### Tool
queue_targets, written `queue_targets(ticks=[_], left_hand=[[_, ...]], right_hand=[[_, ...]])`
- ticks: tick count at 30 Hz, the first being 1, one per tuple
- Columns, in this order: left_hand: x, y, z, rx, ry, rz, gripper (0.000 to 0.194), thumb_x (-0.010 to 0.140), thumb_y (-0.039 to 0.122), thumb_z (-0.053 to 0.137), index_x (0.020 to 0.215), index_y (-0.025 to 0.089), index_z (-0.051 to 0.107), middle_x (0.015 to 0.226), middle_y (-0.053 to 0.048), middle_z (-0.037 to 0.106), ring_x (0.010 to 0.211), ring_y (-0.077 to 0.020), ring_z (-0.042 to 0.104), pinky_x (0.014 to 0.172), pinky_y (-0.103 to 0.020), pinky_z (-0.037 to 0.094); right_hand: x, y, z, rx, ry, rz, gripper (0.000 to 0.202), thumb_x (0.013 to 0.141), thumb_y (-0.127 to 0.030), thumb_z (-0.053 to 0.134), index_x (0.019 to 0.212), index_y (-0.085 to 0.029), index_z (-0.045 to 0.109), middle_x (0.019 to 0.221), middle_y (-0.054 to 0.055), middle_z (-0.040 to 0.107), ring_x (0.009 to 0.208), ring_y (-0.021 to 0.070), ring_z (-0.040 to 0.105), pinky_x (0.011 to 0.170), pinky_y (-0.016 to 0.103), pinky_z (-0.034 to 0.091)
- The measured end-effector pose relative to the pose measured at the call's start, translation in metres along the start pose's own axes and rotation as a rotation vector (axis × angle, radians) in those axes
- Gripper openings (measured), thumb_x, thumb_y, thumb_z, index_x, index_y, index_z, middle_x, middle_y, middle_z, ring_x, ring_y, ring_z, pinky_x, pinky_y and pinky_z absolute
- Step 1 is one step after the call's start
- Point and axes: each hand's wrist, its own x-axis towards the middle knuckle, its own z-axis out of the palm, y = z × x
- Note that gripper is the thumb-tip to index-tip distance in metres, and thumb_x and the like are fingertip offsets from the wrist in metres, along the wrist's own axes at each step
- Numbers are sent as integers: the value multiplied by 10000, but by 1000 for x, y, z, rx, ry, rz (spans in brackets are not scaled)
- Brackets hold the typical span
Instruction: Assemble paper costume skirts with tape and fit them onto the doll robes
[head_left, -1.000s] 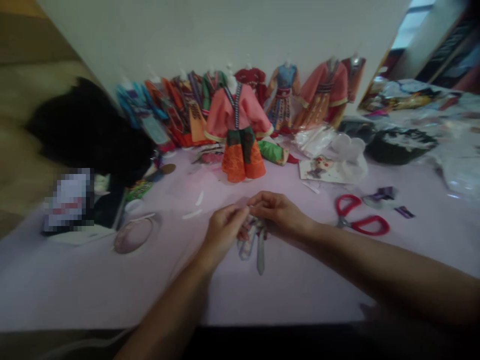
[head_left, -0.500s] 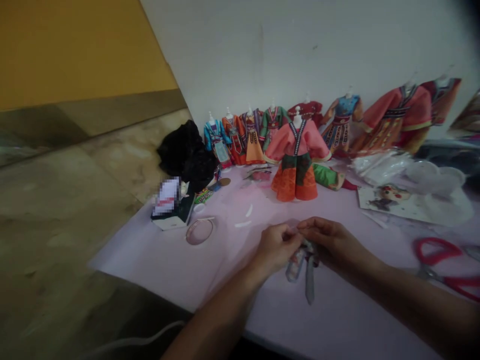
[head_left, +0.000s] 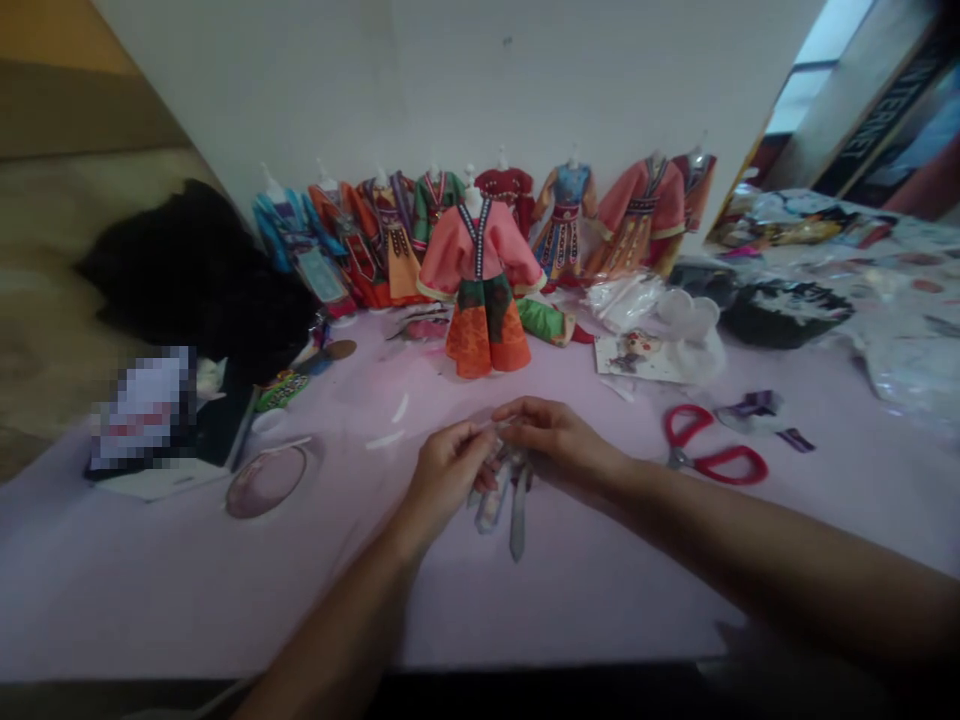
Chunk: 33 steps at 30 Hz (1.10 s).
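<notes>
Above the table's middle, my left hand (head_left: 448,462) and my right hand (head_left: 566,440) meet, fingers pinched together. Between them they grip a small fabric piece with pointed strips (head_left: 517,520), pale and greyish, which hang down below the fingers. Its upper part is hidden by my fingertips. Just beyond my hands stands a doll dress form (head_left: 480,260) in a pink wide-sleeved jacket and an orange and green skirt. Red-handled scissors (head_left: 679,458) lie to the right of my right hand, close to the forearm.
Several dressed doll forms (head_left: 570,215) line the wall. At left are a round hoop (head_left: 266,482), a dark box (head_left: 225,425) and black cloth (head_left: 195,270). Plastic packets (head_left: 622,300), a printed card (head_left: 637,358), a dark bowl (head_left: 784,315) and purple ribbon scraps (head_left: 757,405) lie at right.
The view has swung to the right, bringing the whole scissors, the ribbon scraps and the bowl into sight. Both hands stay together on the strip piece, with little visible change in grip.
</notes>
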Motion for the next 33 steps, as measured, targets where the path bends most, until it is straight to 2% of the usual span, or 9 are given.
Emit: queue_targets(ticks=[3, 9, 14, 18, 23, 29, 33], left_hand=[[0, 0, 0, 11, 10, 3, 282, 775, 438, 676, 730, 169, 602, 590, 20, 643, 432, -90, 571, 442, -192, 428], [-1, 1, 1, 80, 7, 14, 261, 751, 398, 698, 685, 173, 583, 557, 33, 616, 432, -91, 564, 441, -192, 426], [-2, 4, 2, 73, 5, 15, 242, 763, 372, 694, 685, 170, 585, 558, 34, 602, 440, -90, 556, 443, -192, 426], [-2, 4, 2, 68, -7, 4, 215, 758, 345, 689, 688, 173, 581, 571, 36, 605, 449, -89, 561, 439, -189, 422], [-2, 1, 1, 70, -22, 10, 193, 763, 341, 666, 711, 171, 591, 569, 36, 614, 444, -93, 569, 435, -192, 426], [-1, 1, 1, 40, 0, 16, 226, 756, 363, 672, 689, 167, 581, 572, 36, 627, 437, -81, 559, 450, -188, 433], [-1, 2, 1, 65, -10, 22, 197, 761, 331, 674, 691, 170, 584, 565, 37, 623, 446, -85, 561, 450, -187, 419]], right_hand=[[1, 0, 0, -14, -7, -21, 386, 731, -286, 826, 1046, -156, 645, 764, 12, 703, 615, 137, 658, 576, 265, 528], [1, 1, 1, -70, 1, 3, 358, 720, -265, 780, 1032, -160, 640, 637, -41, 625, 445, 100, 530, 418, 231, 420], [-2, 0, 2, -32, -5, -1, 349, 762, -282, 746, 1073, -164, 643, 681, -26, 635, 468, 103, 542, 431, 239, 441], [0, 1, 3, -75, 12, -12, 329, 747, -274, 769, 1034, -173, 642, 750, -10, 656, 504, 102, 564, 445, 237, 460], [1, 4, 0, -62, 10, -6, 319, 759, -298, 736, 1036, -178, 632, 644, -41, 614, 427, 107, 509, 386, 246, 439], [-2, -6, -2, -94, -34, -6, 378, 759, -277, 769, 1093, -154, 642, 714, -20, 651, 545, 99, 569, 518, 232, 450], [-1, -9, -6, -172, -56, -17, 432, 740, -240, 788, 1134, -155, 633, 692, -39, 633, 536, 87, 535, 509, 220, 395]])
